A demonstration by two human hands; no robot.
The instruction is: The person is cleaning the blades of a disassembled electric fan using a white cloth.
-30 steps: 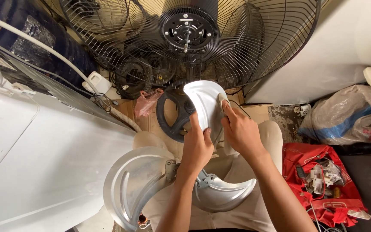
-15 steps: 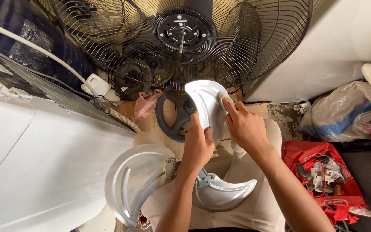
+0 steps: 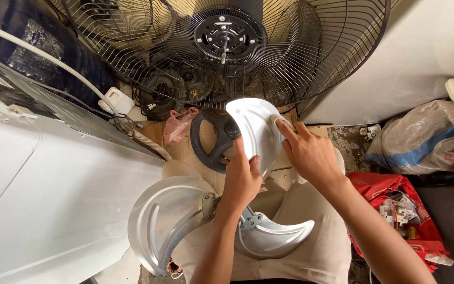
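A silver metal fan blade set (image 3: 174, 221) with three curved blades rests over my lap. My left hand (image 3: 243, 179) grips the upper blade (image 3: 253, 129) from below, near the hub. My right hand (image 3: 308, 152) lies on that blade's right edge, its fingers pressing a small pale cloth (image 3: 278, 122) against the metal. Straight ahead stands a large black wire fan guard (image 3: 321, 63) with the bare motor hub and shaft (image 3: 223, 34) at its centre.
A white appliance casing (image 3: 43, 200) fills the left side. A dark round plastic ring (image 3: 211, 142) and a pink bag (image 3: 177, 126) lie on cardboard ahead. At right sit a red bag of small parts (image 3: 395, 205) and a grey sack (image 3: 421, 139). Cables coil behind the guard.
My right hand has slid slightly along the upper blade's edge. The view has tilted a little; both hands stay on the blade.
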